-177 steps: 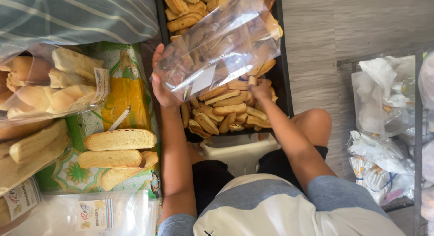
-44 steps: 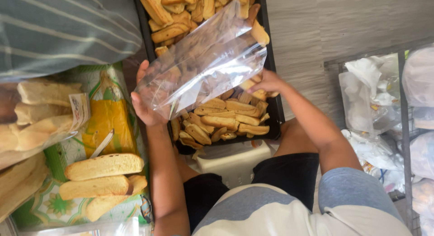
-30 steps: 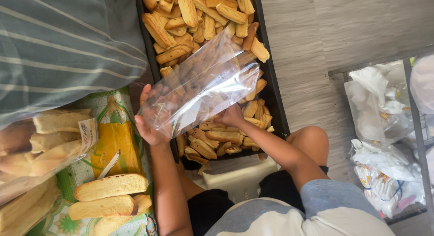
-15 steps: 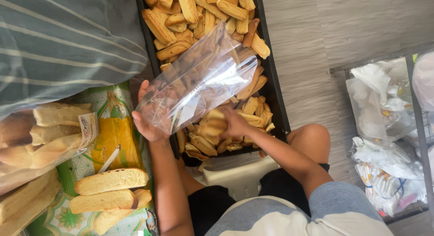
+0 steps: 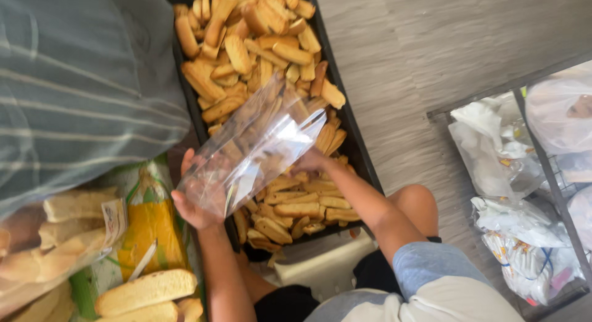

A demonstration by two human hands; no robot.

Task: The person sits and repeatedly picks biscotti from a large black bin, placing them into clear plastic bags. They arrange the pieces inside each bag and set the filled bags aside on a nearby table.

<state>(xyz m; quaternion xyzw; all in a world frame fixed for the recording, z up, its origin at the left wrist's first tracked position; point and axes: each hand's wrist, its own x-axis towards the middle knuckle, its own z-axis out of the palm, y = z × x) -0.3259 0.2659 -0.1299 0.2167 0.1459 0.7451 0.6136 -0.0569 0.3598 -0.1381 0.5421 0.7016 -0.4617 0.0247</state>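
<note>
Rusks (image 5: 290,211) — golden, finger-shaped pieces — lie heaped in a long black tray (image 5: 361,152) that runs away from the person across the grey floor (image 5: 431,44), and a clear plastic bag (image 5: 253,152) hangs tilted over the near half of that heap.

From the head camera, the one view there is: the left hand (image 5: 192,202) cups the bag's lower end from beneath, fingers curled up around the film, so it is closed on the bag. The right hand (image 5: 311,162) sits at the bag's open mouth, just above the rusks; the film hides most of its fingers, so I cannot tell whether it pinches a piece or only the rim.

Risks, as I judge them — the bag is slack and held only at its ends, so a heavy handful could pull the mouth free of the right hand and drop pieces back into the tray or over its edge onto the floor. Rusks look brittle; pushing them in at an angle could snap them. To the left, bagged bread (image 5: 58,236) and loose loaves (image 5: 145,291) lie close to the left elbow, where a careless swing could knock them
</note>
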